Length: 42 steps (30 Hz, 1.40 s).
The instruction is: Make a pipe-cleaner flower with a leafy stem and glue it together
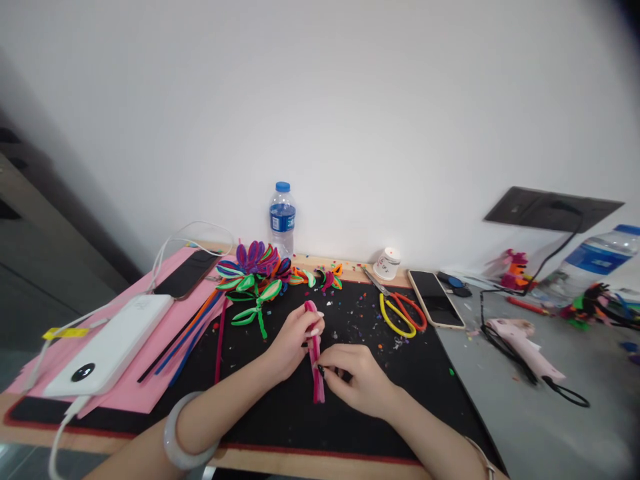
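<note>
A bundle of pink and magenta fuzzy stems [318, 387] stands lengthwise over the black mat [280, 427]. My left hand [295, 337] pinches it near its upper end, with fingers closed. Lower down, the thumb and index finger of my right hand [357, 377] close on the bundle's right side; its other fingers are curled. A bunch of colourful fuzzy-stem flowers [255, 260] lies behind my left hand. Beside my left forearm, a single magenta stem [220, 340] rests on the mat.
Scissors [400, 310], a phone [436, 299] and a white cup [387, 264] are at right, with a pink glue gun [525, 347] beyond. A bottle [283, 220] stands behind. Pink sheets [135, 393] at left carry a white power bank [113, 343] and another phone [187, 274].
</note>
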{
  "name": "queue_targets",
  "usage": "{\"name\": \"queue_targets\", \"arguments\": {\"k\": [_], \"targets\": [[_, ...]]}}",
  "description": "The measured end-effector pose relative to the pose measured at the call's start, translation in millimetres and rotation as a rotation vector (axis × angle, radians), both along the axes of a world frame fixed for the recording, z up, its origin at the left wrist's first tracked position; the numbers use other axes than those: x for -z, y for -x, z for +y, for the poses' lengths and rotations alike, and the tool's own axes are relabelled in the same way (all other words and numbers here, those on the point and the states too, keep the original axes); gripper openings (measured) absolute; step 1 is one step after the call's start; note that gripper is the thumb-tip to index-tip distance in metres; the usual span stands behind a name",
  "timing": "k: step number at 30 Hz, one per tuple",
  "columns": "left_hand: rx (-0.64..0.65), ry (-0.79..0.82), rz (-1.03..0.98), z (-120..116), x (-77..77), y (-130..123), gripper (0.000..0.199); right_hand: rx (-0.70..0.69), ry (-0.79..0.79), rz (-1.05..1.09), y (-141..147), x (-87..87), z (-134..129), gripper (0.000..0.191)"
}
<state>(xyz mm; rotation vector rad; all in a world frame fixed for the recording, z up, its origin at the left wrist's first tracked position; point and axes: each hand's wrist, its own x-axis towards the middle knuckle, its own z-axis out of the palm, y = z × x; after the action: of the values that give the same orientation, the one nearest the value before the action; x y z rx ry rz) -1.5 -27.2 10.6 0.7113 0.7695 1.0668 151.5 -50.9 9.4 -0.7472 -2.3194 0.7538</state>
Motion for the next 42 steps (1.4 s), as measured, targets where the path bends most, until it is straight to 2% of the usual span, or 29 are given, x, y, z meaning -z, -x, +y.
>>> {"name": "queue_targets", "arguments": {"k": [8, 16, 19, 22, 24, 27, 31, 35, 38, 42], "targets": [[0.053, -0.013, -0.257, 5.9, 1.8, 2.1, 0.017, 0.237, 0.107, 0.139, -8.6, 1.4, 5.8, 0.017], [0.140, 0.077, -0.233, 4.7, -1.8, 2.3, 0.024, 0.343, 0.296, 0.311, -12.2, 6.9, 14.1, 0.020], [0.270, 0.148, -0.188, 3.9, -3.3, 5.5, 0.024, 0.350, 0.359, 0.345, -12.0, 5.9, 14.3, 0.021], [0.527, 0.234, -0.164, 2.5, -4.4, 8.7, 0.023, 0.346, 0.389, 0.338, -12.7, 5.6, 14.6, 0.024], [0.689, 0.266, -0.155, 0.7, -5.7, 9.7, 0.021, 0.329, 0.373, 0.284, -13.0, 6.0, 15.1, 0.024], [0.802, 0.235, -0.120, -2.8, -9.9, 9.4, 0.018, 0.318, 0.312, 0.188, -13.3, 7.2, 16.3, 0.027], [0.829, 0.154, 0.028, -4.4, -18.2, 7.6, 0.027, 0.340, 0.236, 0.126, -14.7, 8.2, 19.2, 0.031], [0.789, 0.055, 0.203, 2.2, -26.0, 4.2, 0.039, 0.325, 0.159, 0.089, -18.2, 6.0, 26.1, 0.029], [0.792, 0.003, 0.309, 11.0, -31.2, 0.7, 0.048, 0.294, 0.095, 0.063, -22.8, 1.0, 34.3, 0.026], [0.830, -0.022, 0.359, 22.9, -37.2, -1.4, 0.049, 0.247, 0.060, 0.007, -30.3, -8.8, 45.2, 0.025]]}}
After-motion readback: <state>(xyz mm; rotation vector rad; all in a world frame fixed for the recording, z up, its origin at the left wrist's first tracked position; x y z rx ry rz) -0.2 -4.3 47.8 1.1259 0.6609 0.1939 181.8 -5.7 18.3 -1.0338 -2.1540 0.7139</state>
